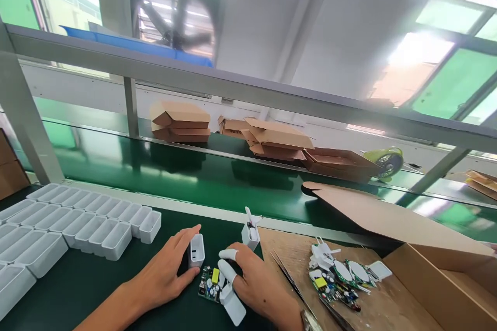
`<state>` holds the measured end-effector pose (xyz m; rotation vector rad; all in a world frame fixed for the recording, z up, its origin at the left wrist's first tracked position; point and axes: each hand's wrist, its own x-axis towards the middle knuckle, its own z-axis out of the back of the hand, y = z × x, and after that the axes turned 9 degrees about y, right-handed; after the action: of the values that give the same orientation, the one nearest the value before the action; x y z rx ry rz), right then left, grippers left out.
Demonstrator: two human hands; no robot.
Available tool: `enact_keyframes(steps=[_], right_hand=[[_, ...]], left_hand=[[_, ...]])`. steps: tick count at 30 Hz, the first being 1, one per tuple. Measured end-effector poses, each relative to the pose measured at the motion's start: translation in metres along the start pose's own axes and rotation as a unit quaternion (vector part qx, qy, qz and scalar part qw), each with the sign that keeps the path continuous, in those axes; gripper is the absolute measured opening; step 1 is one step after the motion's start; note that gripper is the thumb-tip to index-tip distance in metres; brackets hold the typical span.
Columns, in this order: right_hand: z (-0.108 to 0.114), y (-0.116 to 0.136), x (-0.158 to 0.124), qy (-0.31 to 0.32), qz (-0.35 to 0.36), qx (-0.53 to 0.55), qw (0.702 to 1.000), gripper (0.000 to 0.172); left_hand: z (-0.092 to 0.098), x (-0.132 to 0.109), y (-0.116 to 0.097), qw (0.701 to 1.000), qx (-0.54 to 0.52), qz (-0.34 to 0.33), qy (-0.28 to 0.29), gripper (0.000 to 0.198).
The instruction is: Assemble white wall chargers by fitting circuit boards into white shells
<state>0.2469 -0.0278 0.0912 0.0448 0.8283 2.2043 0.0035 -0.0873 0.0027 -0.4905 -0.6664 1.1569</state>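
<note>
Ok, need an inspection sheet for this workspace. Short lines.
Surface: dark green bench top, brown board at right.
Job's things: white case, circuit board; rows of white cases at left.
Clutter: tweezers and a pile of circuit boards on the brown board; open carton beside.
Hands: left hand has fingers around the white case; right hand, two fingers white-covered, is at the circuit board's white parts, grip unclear.
Cables: nothing seen for certain.
Surroundings: green belt, cardboard boxes behind, large fan beyond.
</note>
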Motion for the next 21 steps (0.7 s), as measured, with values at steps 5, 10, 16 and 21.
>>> enact_keyframes(steps=[5,10,16,21], right_hand=[[0.007,0.008,0.004,0.019,-0.033,-0.061,0.997,0.041],[-0.003,-0.002,-0.004,0.085,0.043,-0.127,0.987,0.066],[-0.012,-0.034,0.0,0.068,0.102,-0.08,0.989,0.07],[-0.023,-0.047,0.003,0.005,0.172,-0.058,0.983,0.068]], left_hand=[[0.006,0.004,-0.002,0.999,-0.019,-0.003,0.029,0.081],[0.01,0.004,-0.01,0.999,-0.046,-0.005,0.028,0.08],[0.011,0.002,-0.012,0.997,-0.058,0.015,0.043,0.088],[0.003,0.0,-0.006,0.993,-0.107,0.021,0.039,0.095]])
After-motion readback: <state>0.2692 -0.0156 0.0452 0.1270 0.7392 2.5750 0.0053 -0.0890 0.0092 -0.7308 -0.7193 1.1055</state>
